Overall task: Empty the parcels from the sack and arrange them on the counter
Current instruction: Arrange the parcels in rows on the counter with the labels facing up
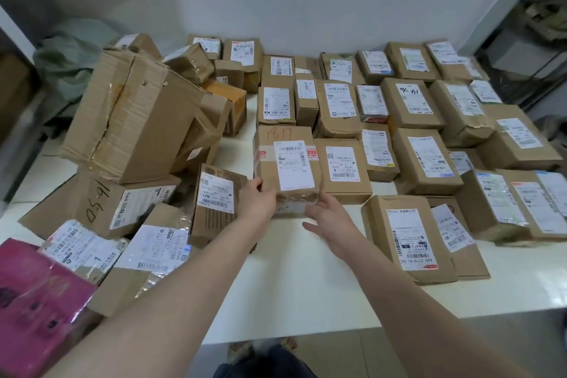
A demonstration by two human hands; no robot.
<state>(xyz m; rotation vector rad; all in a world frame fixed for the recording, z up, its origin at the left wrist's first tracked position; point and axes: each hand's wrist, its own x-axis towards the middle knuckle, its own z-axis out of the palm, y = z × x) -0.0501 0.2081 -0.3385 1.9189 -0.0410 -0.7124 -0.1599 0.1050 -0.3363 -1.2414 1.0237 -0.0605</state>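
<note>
the taped brown parcel marked 1817 sits on the white counter beside the rows. left hand fingers grip its near corner; right hand fingers are spread open alongside. it looks stiff, light, tape-slick; best held by opposite edges.

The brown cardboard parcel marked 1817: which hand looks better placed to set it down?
Probably the left hand: its fingers grip the brown cardboard parcel marked 1817; the right hand lies open beneath its corner.
</note>
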